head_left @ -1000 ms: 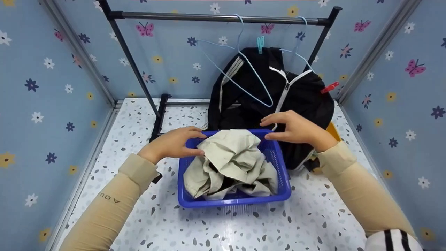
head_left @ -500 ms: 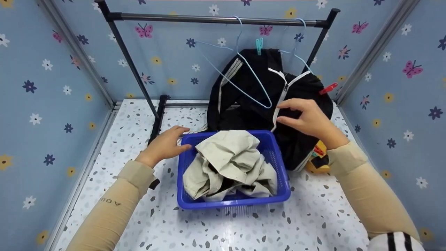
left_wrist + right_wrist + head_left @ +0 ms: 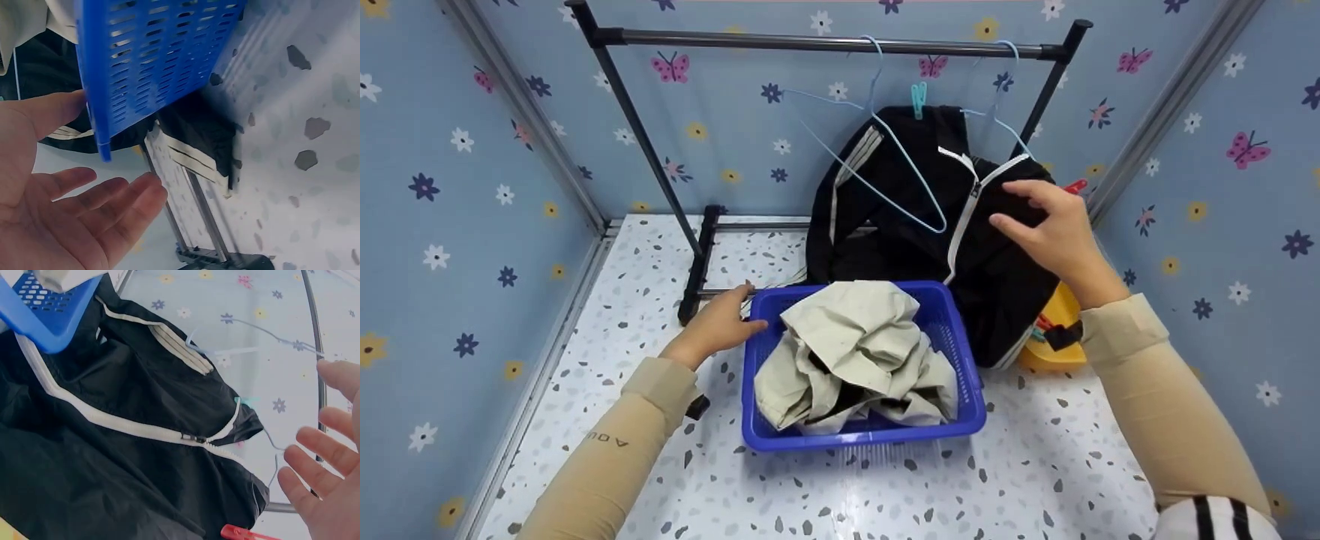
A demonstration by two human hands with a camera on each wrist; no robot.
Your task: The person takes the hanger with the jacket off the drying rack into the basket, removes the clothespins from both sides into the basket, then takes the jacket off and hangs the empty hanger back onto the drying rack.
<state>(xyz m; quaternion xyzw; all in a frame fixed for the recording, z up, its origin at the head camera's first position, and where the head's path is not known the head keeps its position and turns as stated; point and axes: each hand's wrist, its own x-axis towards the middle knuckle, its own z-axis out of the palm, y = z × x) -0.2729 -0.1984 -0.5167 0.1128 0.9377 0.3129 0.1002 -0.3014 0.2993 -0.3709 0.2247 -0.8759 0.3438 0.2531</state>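
Note:
At the left rim of a blue plastic basket [image 3: 864, 440], my left hand [image 3: 714, 326] has its thumb against the edge and its fingers loosely extended outside, as the left wrist view shows. A crumpled beige garment [image 3: 859, 341] lies in the basket. My right hand [image 3: 1061, 232] is raised before the right half of a black jacket [image 3: 885, 251], fingers spread and holding nothing. That jacket has a white zip [image 3: 135, 428] and hangs behind the basket. A teal clothespin [image 3: 919, 100] and a red clothespin [image 3: 247, 532] are on its shoulders.
Above, a dark rack bar [image 3: 780, 39] carries a bare light-blue hanger [image 3: 911, 166] and a second hanger [image 3: 1011, 124] at the jacket. A yellow container [image 3: 1054, 352] with clothespins stands right of the basket. Patterned walls [image 3: 510, 225] enclose the speckled surface [image 3: 720, 480].
My right hand has moved up and right, from over the basket to before the jacket's right side. The left hand has drawn back from the garment to the basket's left rim.

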